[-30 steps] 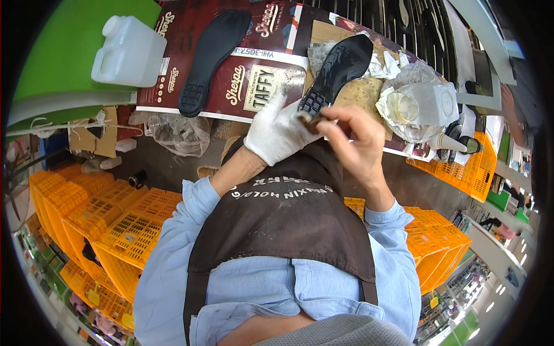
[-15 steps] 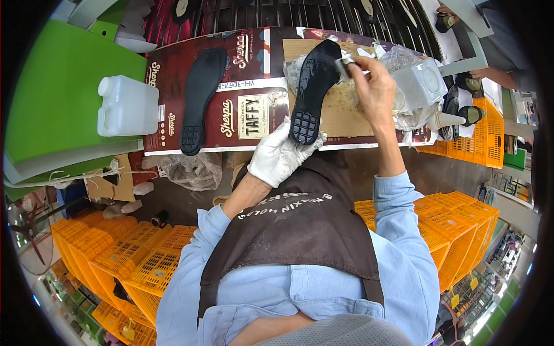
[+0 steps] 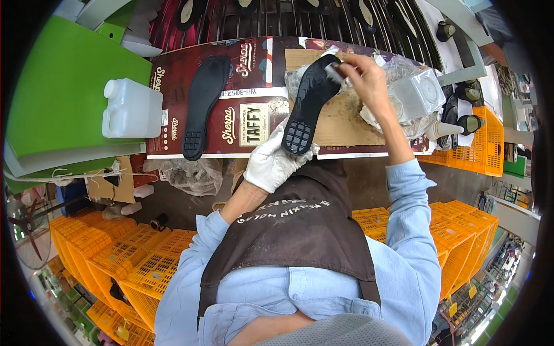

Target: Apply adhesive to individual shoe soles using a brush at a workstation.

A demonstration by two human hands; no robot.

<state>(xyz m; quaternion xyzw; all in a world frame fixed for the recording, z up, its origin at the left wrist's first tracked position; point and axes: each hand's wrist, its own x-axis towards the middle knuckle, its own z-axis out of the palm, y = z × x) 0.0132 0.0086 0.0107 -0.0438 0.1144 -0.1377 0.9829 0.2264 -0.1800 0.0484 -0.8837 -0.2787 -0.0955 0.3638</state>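
My left hand (image 3: 272,160), in a white glove, is closed around the heel end of a black shoe sole (image 3: 310,101). The sole slants up and away, its gridded heel nearest me and its dark surface shiny as if wet. My bare right hand (image 3: 369,83) pinches a small brush-like tool (image 3: 332,72) with a pale flat end at the right edge of the sole's front part; blur hides its exact kind. A second black sole (image 3: 205,101) lies to the left on the printed dark-red board (image 3: 164,57).
A translucent white jug (image 3: 133,112) stands at the left by a green surface (image 3: 69,86). Stained cardboard (image 3: 346,130), a clear plastic container (image 3: 421,95) and a nozzle-tipped bottle (image 3: 444,129) sit at the right. Beyond are metal rollers (image 3: 277,23); orange crates (image 3: 156,271) flank me.
My right hand has shifted left with the tool, closer over the sole's front part. The held sole sits slightly lower in view, and shoe pieces on the rollers have moved further into sight.
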